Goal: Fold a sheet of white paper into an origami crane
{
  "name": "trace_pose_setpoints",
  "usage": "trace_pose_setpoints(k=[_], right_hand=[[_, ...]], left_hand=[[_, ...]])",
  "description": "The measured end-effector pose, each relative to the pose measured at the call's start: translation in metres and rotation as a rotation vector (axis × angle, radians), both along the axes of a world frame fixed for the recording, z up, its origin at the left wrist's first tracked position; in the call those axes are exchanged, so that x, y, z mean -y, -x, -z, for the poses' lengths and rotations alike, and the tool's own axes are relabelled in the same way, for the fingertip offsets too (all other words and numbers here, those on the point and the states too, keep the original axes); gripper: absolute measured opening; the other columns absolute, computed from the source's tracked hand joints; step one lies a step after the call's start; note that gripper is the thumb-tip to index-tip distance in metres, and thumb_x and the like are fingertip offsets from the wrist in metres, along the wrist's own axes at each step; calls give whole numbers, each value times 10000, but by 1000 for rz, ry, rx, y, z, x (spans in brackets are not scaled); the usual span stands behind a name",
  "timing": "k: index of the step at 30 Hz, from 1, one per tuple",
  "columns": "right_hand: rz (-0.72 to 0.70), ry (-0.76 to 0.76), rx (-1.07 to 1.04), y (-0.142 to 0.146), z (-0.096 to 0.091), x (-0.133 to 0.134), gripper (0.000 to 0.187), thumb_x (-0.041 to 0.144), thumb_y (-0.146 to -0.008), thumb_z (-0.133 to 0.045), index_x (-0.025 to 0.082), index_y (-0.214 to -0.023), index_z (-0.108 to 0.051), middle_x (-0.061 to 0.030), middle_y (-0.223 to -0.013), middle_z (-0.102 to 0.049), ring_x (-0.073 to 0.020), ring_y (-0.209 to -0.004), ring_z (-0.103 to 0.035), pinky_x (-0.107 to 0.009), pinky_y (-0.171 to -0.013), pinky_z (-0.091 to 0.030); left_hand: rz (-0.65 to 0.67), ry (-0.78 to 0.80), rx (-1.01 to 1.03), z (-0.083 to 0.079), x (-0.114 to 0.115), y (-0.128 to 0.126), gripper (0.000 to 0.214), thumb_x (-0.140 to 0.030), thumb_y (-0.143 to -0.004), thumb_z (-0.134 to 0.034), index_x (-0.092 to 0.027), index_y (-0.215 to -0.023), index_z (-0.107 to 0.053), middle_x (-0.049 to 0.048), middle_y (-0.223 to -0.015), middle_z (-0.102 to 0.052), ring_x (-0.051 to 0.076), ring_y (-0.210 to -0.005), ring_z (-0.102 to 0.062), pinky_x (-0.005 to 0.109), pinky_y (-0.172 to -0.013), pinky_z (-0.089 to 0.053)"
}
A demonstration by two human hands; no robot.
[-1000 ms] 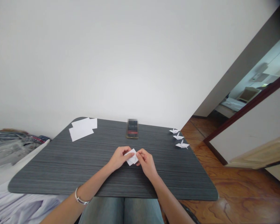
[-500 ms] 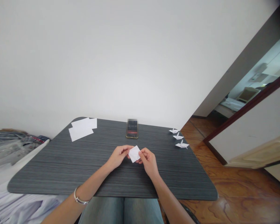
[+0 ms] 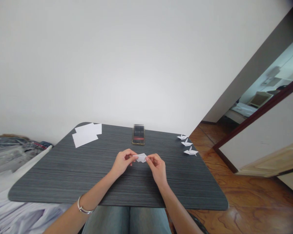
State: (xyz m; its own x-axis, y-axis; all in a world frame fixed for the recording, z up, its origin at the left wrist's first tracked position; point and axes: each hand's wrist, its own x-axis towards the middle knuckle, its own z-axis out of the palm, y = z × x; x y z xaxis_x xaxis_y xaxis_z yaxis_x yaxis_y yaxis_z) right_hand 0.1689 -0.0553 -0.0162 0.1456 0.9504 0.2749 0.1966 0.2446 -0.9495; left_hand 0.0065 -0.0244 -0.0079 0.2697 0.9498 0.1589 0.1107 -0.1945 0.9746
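A small folded piece of white paper (image 3: 141, 158) is held between my two hands over the middle of the dark table (image 3: 63, 175). My left hand (image 3: 123, 161) pinches its left corner between thumb and fingers. On the other side, my right hand (image 3: 157, 166) grips the right corner the same way. The paper looks tilted and narrow from here, its lower edge uneven. Beyond my hands a phone (image 3: 138, 135) stands near the wall, its screen blurred out.
Several white paper sheets (image 3: 85, 134) overlap at the table's back left. Three folded paper cranes (image 3: 190, 151) sit in a row along the right edge. A white wall (image 3: 136, 65) rises behind the table. Bagged items and cloth (image 3: 9, 159) lie to the left.
The folded paper went from a flat diamond facing me to a narrower, tilted shape. My hands have moved slightly apart and now pinch its opposite corners.
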Motion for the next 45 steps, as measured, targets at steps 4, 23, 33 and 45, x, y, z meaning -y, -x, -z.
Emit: trace_pose_setpoints(k=[4,23,33,45], right_hand=[[-103,58,-98,1,-2,3,209,304,-719,-559,166,-876,-580,34,-509,-545,-89,-414,-483,-191,-396,-372],[-127,-4,-289,3,2,2,49,218,-644,-649,174,-666,-657,-11,-598,-652,-146,-563,-598,-221,-446,-463],[-116,11,-331,5,-11,6,154,267,-705,-609,155,-608,-568,-11,-547,-633,-122,-497,-579,-230,-502,-466],[-121,12,-315,6,-12,5,192,305,-711,-598,163,-605,-526,-13,-546,-624,-141,-524,-599,-243,-529,-471]], left_hand=[[-118,-209,-100,-3,2,1,164,-309,-689,-605,-165,-710,-680,1,-620,-495,97,-547,-442,202,-488,-340],[28,-52,198,-1,4,-4,100,-217,-624,-667,-121,-643,-644,16,-639,-602,103,-513,-529,225,-513,-436],[32,-117,187,-5,9,-7,88,-193,-647,-649,-121,-615,-609,23,-681,-589,123,-638,-544,221,-597,-415],[73,25,248,-5,10,-10,157,-232,-672,-624,-112,-607,-546,11,-649,-582,106,-602,-545,216,-586,-420]])
